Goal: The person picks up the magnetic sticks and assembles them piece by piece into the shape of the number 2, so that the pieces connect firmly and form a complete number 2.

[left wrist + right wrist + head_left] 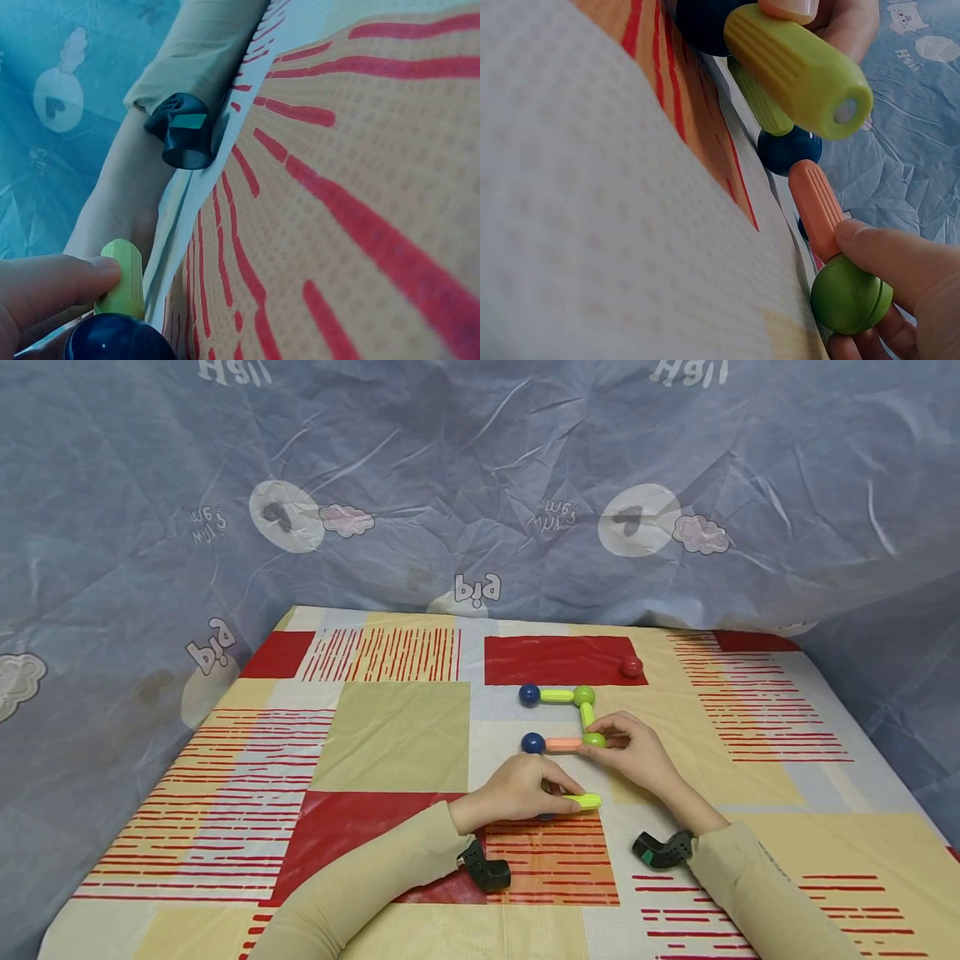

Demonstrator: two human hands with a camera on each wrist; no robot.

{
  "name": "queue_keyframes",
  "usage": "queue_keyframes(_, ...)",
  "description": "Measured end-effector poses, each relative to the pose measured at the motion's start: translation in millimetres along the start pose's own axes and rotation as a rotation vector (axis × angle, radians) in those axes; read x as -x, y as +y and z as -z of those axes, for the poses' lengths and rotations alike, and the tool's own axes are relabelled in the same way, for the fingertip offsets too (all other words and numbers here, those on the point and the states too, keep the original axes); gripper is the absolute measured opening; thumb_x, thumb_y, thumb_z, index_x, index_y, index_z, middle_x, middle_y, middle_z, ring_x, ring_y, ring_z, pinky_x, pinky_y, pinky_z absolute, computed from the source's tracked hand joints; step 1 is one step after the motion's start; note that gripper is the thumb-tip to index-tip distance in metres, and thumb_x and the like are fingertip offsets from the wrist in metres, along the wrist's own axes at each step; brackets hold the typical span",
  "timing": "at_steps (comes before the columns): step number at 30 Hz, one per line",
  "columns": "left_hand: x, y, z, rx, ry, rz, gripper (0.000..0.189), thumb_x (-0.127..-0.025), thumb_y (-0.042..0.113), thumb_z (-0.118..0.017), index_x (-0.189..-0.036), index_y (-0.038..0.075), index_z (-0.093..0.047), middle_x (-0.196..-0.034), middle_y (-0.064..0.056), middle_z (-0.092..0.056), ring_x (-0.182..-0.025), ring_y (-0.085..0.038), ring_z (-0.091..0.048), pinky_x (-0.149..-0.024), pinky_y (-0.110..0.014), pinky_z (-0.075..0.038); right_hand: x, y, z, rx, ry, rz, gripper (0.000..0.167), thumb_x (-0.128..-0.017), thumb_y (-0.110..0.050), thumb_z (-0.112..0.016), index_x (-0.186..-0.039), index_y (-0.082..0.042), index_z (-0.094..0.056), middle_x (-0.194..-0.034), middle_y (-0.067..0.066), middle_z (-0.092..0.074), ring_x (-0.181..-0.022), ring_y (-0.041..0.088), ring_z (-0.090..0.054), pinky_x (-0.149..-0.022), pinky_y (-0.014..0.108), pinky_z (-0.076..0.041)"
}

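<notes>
My left hand (pixel 517 789) pinches a yellow-green magnetic rod (pixel 588 801) between thumb and fingers. One end meets a dark blue ball (pixel 120 339); the other end (pixel 846 111) is free. Behind it, a second yellow-green rod (pixel 759 97) runs from that ball toward another blue ball (pixel 533 743). From there a coral rod (pixel 562 744) leads to a green ball (pixel 594 740), which my right hand (pixel 633 752) grips, its thumb at the coral rod's end. A further yellow-green rod (pixel 587 717) joins this to a far green ball (pixel 584 695).
Left of the far green ball, a yellow-green rod (pixel 557 696) ends in a blue ball (pixel 529 695). A loose red ball (pixel 632 667) lies at the back. The patterned tablecloth (pixel 397 735) covers the table; a grey-blue printed sheet (pixel 420 485) hangs behind.
</notes>
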State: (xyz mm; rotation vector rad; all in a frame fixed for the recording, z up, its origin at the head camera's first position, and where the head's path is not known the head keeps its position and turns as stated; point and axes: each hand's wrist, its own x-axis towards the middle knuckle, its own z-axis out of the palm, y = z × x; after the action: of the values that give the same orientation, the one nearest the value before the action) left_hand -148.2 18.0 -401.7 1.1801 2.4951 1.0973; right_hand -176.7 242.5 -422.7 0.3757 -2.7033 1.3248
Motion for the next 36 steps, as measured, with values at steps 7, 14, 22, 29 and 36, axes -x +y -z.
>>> queue_keyframes(7, 0.3, -0.3, -1.1, -0.017, 0.004, -0.021, 0.017, -0.082, 0.027, -0.073, -0.097, 0.021, -0.076, -0.08, 0.018, -0.065, -0.07, 0.011, -0.051, -0.06, -0.011, -0.042, 0.4, -1.6, 0.6, 0.013, -0.002, -0.009, 0.033, -0.078, -0.033, -0.077, -0.1, -0.011, -0.067, -0.1, 0.002, -0.059, -0.089, 0.016, -0.058, -0.076, 0.018, -0.049)
queue_keyframes(14, 1.5, 0.0, -0.6, -0.032, -0.006, -0.027, 0.019, -0.083, 0.028, -0.073, -0.1, 0.021, -0.076, -0.08, 0.018, -0.064, -0.071, 0.01, -0.05, -0.061, -0.01, -0.041, -1.1, 1.7, -0.8, 0.015, -0.002, -0.013, 0.033, -0.078, -0.033, -0.077, -0.101, -0.01, -0.068, -0.1, 0.003, -0.06, -0.091, 0.017, -0.057, -0.078, 0.023, -0.05)
queue_keyframes(22, 2.3, 0.5, -0.1, -0.002, -0.005, -0.013, 0.019, -0.081, 0.027, -0.075, -0.098, 0.02, -0.076, -0.081, 0.016, -0.065, -0.071, 0.007, -0.052, -0.062, -0.01, -0.042, -0.5, 1.0, -0.6, 0.016, -0.004, -0.019, 0.034, -0.078, -0.034, -0.077, -0.101, -0.01, -0.068, -0.101, 0.004, -0.06, -0.092, 0.018, -0.057, -0.079, 0.024, -0.05)
queue_keyframes(29, 7.1, -2.3, 0.9, 0.041, 0.013, -0.022, 0.019, -0.078, 0.023, -0.078, -0.096, 0.017, -0.074, -0.087, 0.012, -0.067, -0.079, 0.002, -0.057, -0.07, -0.011, -0.044, 0.0, 1.7, -0.4, 0.026, -0.003, -0.023, 0.035, -0.077, -0.036, -0.077, -0.101, -0.012, -0.067, -0.101, 0.002, -0.059, -0.09, 0.016, -0.056, -0.076, 0.019, -0.049)
queue_keyframes(36, 15.0, -3.7, 1.5, 0.119, 0.082, 0.01, 0.018, -0.076, 0.02, -0.08, -0.091, 0.016, -0.072, -0.088, 0.012, -0.067, -0.079, -0.004, -0.057, -0.069, -0.015, -0.044, 0.7, 0.0, 0.0, 0.033, -0.001, -0.04, 0.036, -0.077, -0.038, -0.077, -0.101, -0.012, -0.067, -0.1, 0.002, -0.059, -0.089, 0.016, -0.055, -0.075, 0.016, -0.047)
